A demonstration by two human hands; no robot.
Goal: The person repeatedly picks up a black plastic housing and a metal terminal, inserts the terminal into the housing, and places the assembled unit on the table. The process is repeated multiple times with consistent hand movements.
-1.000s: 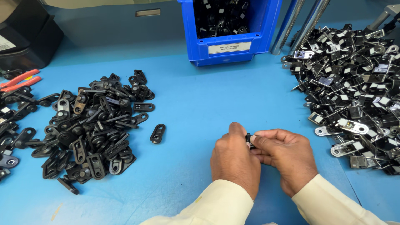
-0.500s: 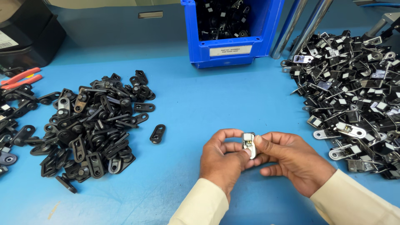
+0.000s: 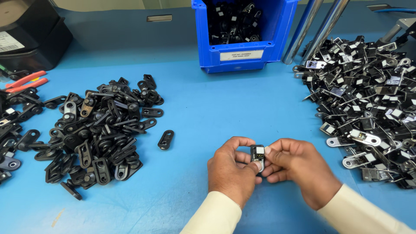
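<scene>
Blue bench (image 3: 208,108) carries everything, and near its front edge the left hand (image 3: 232,173) and right hand (image 3: 299,171) meet, fingertips of both pinched shut on one small black part (image 3: 257,154) with a pale square on its face, held upright just above the surface. Toward the left edge lies a heap of black flat links (image 3: 95,130), with one stray link (image 3: 165,139) apart on its right. Along the right edge spreads a larger pile of clips (image 3: 368,104), black and silver. At the back edge stands a blue bin (image 3: 242,56) holding more black parts, beside two metal bars (image 3: 320,26). Red-handled pliers (image 3: 26,80) lie at the far left.
</scene>
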